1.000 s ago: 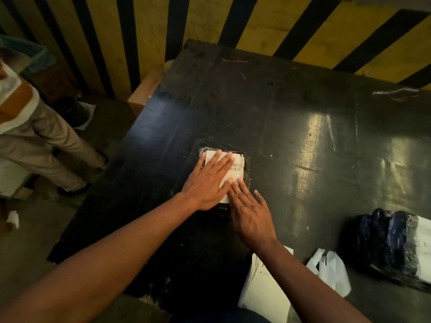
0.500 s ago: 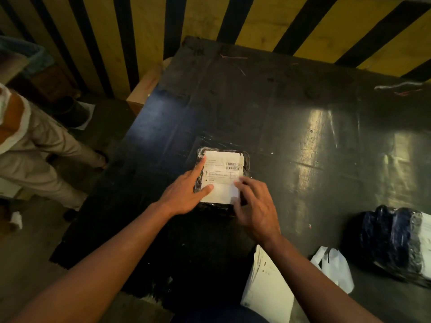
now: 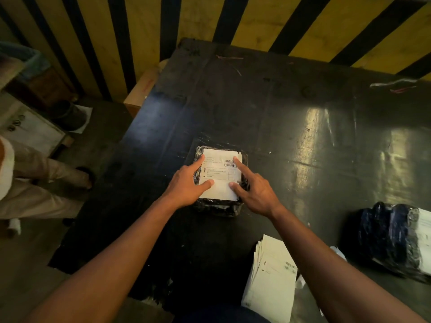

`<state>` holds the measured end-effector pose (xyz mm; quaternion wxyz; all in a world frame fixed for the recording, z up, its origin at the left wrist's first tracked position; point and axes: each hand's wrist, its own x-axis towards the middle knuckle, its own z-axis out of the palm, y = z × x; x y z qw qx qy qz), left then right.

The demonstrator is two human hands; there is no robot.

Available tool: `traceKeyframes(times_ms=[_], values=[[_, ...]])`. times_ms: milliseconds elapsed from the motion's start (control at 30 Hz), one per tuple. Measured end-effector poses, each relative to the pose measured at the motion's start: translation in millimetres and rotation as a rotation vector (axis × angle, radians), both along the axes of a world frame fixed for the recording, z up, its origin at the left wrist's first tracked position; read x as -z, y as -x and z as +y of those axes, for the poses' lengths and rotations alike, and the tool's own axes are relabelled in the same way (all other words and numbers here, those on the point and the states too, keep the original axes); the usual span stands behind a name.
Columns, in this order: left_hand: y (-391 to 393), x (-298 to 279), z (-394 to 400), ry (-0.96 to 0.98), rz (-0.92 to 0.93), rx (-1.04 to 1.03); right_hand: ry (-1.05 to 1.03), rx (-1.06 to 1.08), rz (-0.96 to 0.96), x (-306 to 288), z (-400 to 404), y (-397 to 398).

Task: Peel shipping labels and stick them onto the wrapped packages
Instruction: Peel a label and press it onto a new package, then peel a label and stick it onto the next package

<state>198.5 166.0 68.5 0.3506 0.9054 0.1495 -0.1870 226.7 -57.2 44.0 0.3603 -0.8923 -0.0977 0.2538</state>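
Beige trousers (image 3: 35, 183) of another person stand on the floor at the far left, beside the dark, glossy table (image 3: 291, 117). Yellow and black stripes cover the wall (image 3: 116, 31) behind it.

Near the middle of the table lies a small package (image 3: 219, 206) wrapped in black plastic, with a white shipping label (image 3: 220, 176) laid flat on its top. The left hand (image 3: 186, 185) rests at the label's left edge, forefinger stretched straight up along the edge and thumb pressing the lower left part of the paper; the other fingers are hidden behind the hand. The right hand (image 3: 254, 190) mirrors it on the right side, forefinger extended onto the barcode near the top right corner, thumb pressing the lower right part, remaining fingers loosely curled against the package's side. Neither hand grips anything; both press flat.

Closer to the near edge, under the right forearm, sits a stack of label sheets (image 3: 270, 276). At the far right lies a second black-wrapped package (image 3: 387, 236) with white paper on it.
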Motion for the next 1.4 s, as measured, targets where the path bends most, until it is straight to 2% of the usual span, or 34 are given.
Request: traceKeyframes(times_ms=[233,367,567,733,1067,1400], values=[[-21.8,-21.3,-0.7,0.045,-0.021,-0.083,-0.150,0.105,-0.058,-29.3,-1.4,-20.7],[-26.1,-39.8,-5.9,0.048,-0.115,-0.054,-0.213,0.127,-0.131,-40.7,-6.7,-20.9],[-6.6,-54.3,-37.6,0.073,-0.234,0.041,-0.163,0.195,-0.272,-53.7,-35.7,6.3],[23.5,-46.5,-88.7,0.139,-0.219,0.102,-0.102,0.287,-0.288,-46.1,-82.8,50.9],[66.1,-3.6,-231.6,0.169,-0.092,0.278,-0.076,0.565,-0.173,-2.8,-203.4,126.1],[26.3,63.2,-302.1,0.190,0.058,0.266,-0.069,0.643,0.013,62.4,-258.7,91.8]])
